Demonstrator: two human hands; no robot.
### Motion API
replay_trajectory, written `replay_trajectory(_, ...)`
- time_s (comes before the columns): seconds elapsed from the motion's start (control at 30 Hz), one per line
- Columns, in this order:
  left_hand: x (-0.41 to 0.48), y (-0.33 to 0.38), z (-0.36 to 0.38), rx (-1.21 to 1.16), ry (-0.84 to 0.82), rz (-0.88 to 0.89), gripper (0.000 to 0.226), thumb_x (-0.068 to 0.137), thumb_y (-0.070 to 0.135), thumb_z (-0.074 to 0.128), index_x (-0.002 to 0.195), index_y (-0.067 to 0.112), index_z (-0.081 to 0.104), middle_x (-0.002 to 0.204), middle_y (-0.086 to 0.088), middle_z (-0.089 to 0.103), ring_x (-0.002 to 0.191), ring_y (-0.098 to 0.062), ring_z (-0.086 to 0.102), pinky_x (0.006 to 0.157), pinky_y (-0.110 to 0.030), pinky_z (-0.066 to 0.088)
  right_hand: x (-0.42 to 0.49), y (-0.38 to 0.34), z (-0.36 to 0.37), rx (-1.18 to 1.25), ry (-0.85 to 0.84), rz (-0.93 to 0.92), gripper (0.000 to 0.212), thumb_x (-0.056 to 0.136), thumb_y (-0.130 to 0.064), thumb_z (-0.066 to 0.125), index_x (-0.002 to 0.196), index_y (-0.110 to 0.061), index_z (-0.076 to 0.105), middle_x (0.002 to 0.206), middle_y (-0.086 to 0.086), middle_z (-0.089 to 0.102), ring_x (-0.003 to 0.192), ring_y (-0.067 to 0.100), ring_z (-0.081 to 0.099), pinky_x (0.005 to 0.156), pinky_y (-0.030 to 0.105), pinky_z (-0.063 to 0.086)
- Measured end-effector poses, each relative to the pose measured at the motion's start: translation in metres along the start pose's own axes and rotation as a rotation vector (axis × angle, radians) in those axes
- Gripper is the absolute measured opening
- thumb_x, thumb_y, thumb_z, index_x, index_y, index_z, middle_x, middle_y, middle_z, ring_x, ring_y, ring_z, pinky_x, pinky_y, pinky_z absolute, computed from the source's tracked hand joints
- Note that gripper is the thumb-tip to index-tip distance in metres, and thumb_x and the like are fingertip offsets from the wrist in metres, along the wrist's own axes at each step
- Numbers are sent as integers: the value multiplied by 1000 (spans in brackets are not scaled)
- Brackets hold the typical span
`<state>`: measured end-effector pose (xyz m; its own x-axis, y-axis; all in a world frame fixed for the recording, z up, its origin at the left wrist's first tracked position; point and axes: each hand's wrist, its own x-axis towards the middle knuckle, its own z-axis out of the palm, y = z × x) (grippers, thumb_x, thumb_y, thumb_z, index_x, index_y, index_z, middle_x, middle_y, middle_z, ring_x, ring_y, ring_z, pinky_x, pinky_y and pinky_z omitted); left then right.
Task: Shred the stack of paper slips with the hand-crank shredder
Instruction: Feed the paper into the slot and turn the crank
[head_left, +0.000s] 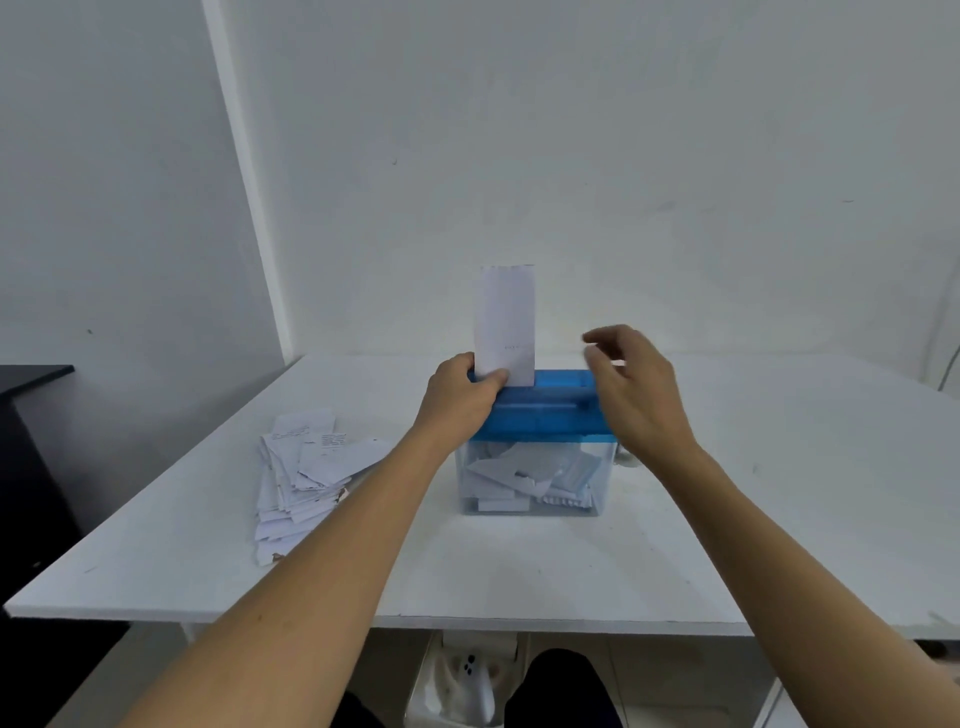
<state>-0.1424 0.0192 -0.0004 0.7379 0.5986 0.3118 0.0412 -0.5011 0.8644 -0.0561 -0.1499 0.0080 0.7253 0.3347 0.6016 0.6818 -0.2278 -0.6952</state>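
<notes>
Standing white slip (506, 317) in blue shredder (545, 410)

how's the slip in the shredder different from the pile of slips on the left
The single slip stands upright in the top of the blue shredder; the pile lies flat on the table. The single slip is one sheet; the pile is many, overlapped and untidy. The left hand pinches the single slip near its bottom; nothing touches the pile. Both are white paper with faint print.
</notes>
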Motion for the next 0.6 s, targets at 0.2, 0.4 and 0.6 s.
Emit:
replay_trajectory(0.2, 0, -5, 3, -1, 10, 19, 14, 101, 27, 57, 112, 18, 58, 105, 8, 62, 90, -6, 58, 76, -20, 49, -48, 48, -17, -74, -148, 157, 57, 88, 14, 39, 135, -16, 52, 130, -2, 58, 114, 10, 52, 86, 13, 44)
replay_trajectory(0.4, -1, -4, 4, 2, 48, 22, 23, 100, 24, 58, 120, 13, 63, 110, 3, 64, 97, -15, 60, 69, -15, 44, -77, 72, 7, -469, -321, 28, 64, 92, -17, 61, 146, -16, 28, 136, -1, 44, 116, 16, 42, 101, 31, 45)
replay_trajectory(0.6, -3, -2, 4, 13, 39, 12, 26, 101, 25, 56, 124, 13, 59, 116, 2, 63, 96, -13, 58, 67, -15, 43, -72, 56, 2, -633, -303, 36, 39, 93, -19, 60, 122, -19, 34, 111, -2, 50, 87, 14, 49, 73, 22, 50)
